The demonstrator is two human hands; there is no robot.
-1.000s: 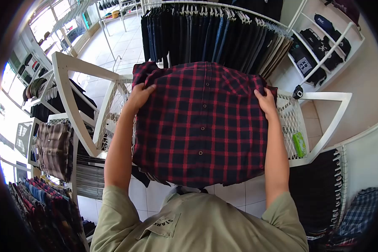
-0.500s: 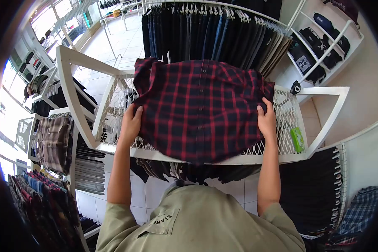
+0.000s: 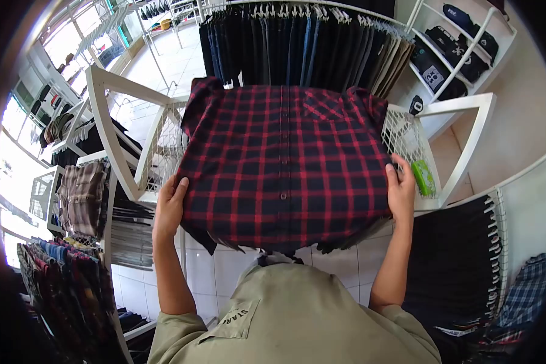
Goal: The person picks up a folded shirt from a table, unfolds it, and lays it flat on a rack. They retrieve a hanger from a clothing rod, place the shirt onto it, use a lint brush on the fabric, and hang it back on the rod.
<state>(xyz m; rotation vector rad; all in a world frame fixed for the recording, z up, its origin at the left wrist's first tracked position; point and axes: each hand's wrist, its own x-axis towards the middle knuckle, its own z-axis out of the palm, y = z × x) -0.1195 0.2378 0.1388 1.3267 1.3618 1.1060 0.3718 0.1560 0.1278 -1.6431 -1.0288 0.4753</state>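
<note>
A red and black plaid shirt (image 3: 285, 164) lies front side up, spread across the white mesh-topped rack (image 3: 406, 136). Its button line runs down the middle, and a chest pocket shows at the upper right. My left hand (image 3: 171, 203) pinches the shirt's left edge, thumb on top of the cloth. At the opposite edge, my right hand (image 3: 400, 188) grips the fabric the same way. The shirt is pulled fairly flat between them, its lower hem hanging over the rack's near edge. The sleeves are bunched near the far corners.
A green packet (image 3: 423, 179) and a black wristwatch (image 3: 416, 105) sit at the rack's right. Trousers (image 3: 285, 48) hang behind it. Folded brown plaid shirts (image 3: 82, 197) and hanging shirts (image 3: 67, 279) stand at left; dark garments (image 3: 449, 267) hang at right.
Both hands have moved outward and closer to me, still holding the shirt's sides. The shirt has been stretched wider and flatter, and its hem has come nearer.
</note>
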